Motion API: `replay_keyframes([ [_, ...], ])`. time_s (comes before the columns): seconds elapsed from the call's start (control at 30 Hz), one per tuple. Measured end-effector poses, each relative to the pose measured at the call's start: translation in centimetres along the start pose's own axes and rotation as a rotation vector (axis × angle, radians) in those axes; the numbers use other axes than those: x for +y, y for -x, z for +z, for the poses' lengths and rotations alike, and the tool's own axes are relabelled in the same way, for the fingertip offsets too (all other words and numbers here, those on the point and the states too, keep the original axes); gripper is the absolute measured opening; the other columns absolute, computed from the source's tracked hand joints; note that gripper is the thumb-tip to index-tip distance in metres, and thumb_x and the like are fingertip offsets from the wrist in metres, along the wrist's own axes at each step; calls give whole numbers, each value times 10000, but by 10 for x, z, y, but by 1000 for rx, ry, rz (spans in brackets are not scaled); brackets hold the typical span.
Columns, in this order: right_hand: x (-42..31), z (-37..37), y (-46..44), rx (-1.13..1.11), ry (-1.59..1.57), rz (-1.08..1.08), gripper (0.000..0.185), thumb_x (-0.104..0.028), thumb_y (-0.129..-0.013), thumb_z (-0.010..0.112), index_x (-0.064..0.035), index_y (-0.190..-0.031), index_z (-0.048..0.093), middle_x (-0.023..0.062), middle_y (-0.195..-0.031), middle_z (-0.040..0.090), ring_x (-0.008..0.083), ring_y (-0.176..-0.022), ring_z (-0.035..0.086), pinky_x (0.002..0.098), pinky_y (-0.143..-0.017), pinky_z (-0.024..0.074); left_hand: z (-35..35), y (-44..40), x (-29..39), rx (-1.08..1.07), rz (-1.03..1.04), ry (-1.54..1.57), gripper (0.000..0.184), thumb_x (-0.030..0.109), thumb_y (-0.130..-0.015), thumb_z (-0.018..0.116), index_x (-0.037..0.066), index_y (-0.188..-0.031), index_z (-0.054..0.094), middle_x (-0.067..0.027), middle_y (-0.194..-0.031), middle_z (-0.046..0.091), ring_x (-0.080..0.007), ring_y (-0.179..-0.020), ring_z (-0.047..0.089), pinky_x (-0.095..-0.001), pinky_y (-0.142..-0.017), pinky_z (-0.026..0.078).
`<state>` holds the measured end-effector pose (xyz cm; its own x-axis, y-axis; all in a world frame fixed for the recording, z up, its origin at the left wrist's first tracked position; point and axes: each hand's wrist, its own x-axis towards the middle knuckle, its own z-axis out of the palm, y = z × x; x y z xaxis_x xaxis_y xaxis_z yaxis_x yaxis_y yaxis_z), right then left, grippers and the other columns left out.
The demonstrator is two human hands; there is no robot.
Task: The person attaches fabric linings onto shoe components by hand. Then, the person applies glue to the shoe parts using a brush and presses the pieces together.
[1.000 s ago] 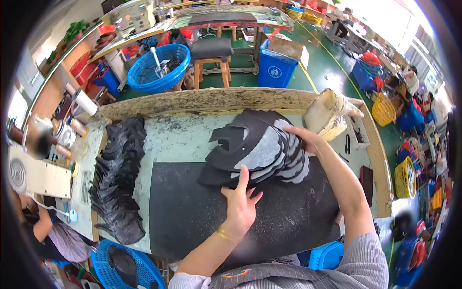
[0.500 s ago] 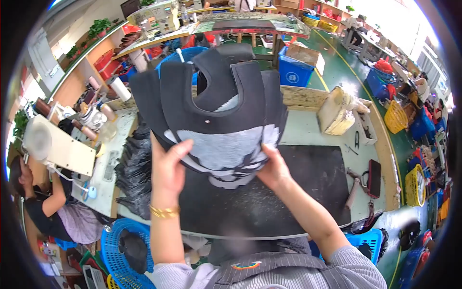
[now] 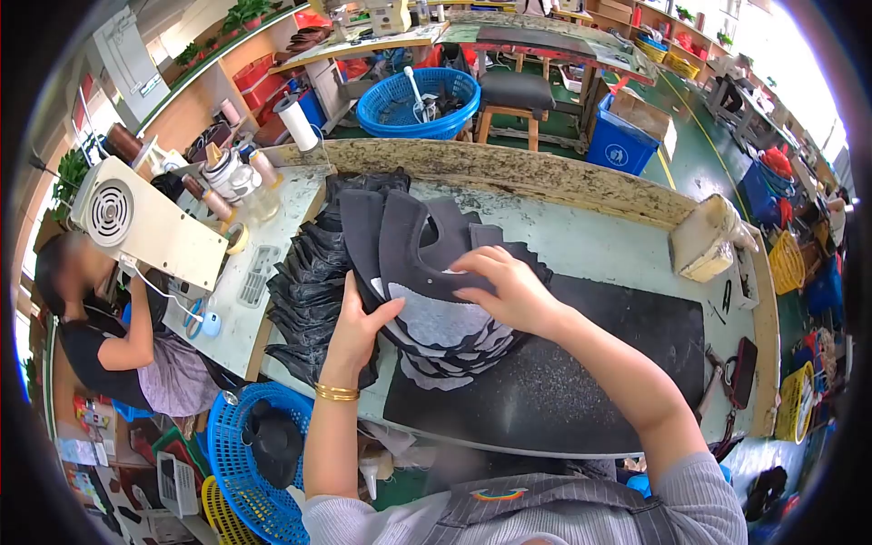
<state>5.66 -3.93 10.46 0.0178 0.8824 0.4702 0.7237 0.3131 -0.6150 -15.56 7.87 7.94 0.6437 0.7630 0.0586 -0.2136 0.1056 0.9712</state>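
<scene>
A fanned stack of black cut pieces with grey patches (image 3: 434, 313) lies on the bench, partly over the left edge of a black mat (image 3: 581, 381). My left hand (image 3: 350, 322) grips the stack's left side, thumb on top and fingers hidden beneath. Over the stack's right part is my right hand (image 3: 509, 286), its fingers bent and spread, touching the top piece near its curved cutout. Directly left of the stack runs a long row of overlapping black pieces (image 3: 304, 304), partly covered by it.
A sewing machine (image 3: 150, 222) and a seated co-worker (image 3: 136, 345) are at the left. A wrapped block (image 3: 704, 241), a phone (image 3: 744, 372) and a hammer (image 3: 711, 381) lie at the right. A blue basket (image 3: 222, 454) stands below the bench's left end.
The stack was lifted off the mat, tilted up, and has come down farther left, beside the black row. My right hand has moved from its lower right edge onto its top. The view has turned left.
</scene>
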Motion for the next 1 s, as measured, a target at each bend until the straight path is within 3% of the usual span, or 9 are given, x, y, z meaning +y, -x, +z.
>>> replay_keyframes([
  [0.23, -4, 6, -42, -287, -248, 460, 346, -159, -713, 764, 10, -945, 569, 163, -855, 615, 256, -776, 605, 342, -660, 470, 9, 3, 0, -7, 45, -53, 656, -40, -784, 652, 25, -1345, 318, -81, -1229, 494, -152, -1115, 491, -306, -961, 400],
  [0.37, 12, 18, -40, -206, -203, 244, 316, -117, -719, 771, 13, -907, 553, 107, -802, 608, 190, -724, 590, 316, -633, 464, 20, 5, 2, 65, 90, 6, 540, 66, -893, 566, 20, -1365, 309, -87, -1269, 482, -170, -1141, 477, -306, -993, 367],
  [0.57, -10, -36, -44, -220, -661, 405, 270, -60, -758, 741, 0, -981, 602, -17, -789, 586, 72, -758, 542, 235, -708, 460, 22, -2, -6, 189, 35, 332, 407, 204, -966, 496, 15, -1317, 411, -50, -1227, 522, -107, -1113, 475, -249, -961, 364],
  [0.63, -24, -50, -68, -359, -551, 390, 266, -85, -770, 736, 4, -981, 601, -29, -779, 591, 59, -739, 531, 232, -685, 453, 25, -5, -2, 162, 61, 298, 410, 202, -967, 494, 9, -1318, 408, -53, -1233, 518, -109, -1118, 471, -246, -964, 361],
  [0.77, 30, 3, -76, -266, 162, -107, 468, -263, -735, 780, 4, -1019, 521, 163, -1027, 595, 237, -915, 592, 356, -760, 466, 27, -20, -23, 46, 274, 388, 464, 261, -961, 493, 0, -1327, 376, -80, -1197, 529, -161, -1112, 498, -304, -960, 389],
  [0.8, 30, 3, -70, -298, -90, 116, 562, -277, -752, 762, -15, -1144, 455, 127, -1059, 577, 241, -1036, 555, 337, -838, 448, 26, -19, -20, 145, 298, -113, 467, 195, -901, 585, -12, -1282, 412, -81, -1137, 538, -170, -1039, 523, -308, -915, 418],
  [0.9, 3, -22, -48, -192, -88, 227, 613, -248, -739, 777, 4, -1184, 440, 130, -1091, 582, 238, -1099, 535, 358, -904, 428, 58, -9, 17, 161, 590, -543, 470, 100, -810, 669, -18, -1216, 463, -89, -1062, 549, -173, -970, 539, -303, -867, 437],
  [0.93, 10, -29, -38, -93, -169, 144, 572, -263, -677, 827, 25, -1038, 489, 186, -1032, 592, 294, -1023, 580, 384, -866, 458, 70, -4, 30, 151, 604, -548, 455, 47, -735, 714, -13, -1140, 517, -121, -1022, 558, -209, -963, 549, -303, -853, 436],
  [1.0, -12, -63, -6, -8, -36, 70, 726, -185, -672, 832, 0, -1264, 454, 119, -1191, 560, 228, -1159, 499, 390, -991, 385, 101, 6, 55, 78, 831, -584, 458, 82, -700, 719, 8, -1124, 562, -163, -1026, 564, -312, -970, 542, -355, -874, 432],
])
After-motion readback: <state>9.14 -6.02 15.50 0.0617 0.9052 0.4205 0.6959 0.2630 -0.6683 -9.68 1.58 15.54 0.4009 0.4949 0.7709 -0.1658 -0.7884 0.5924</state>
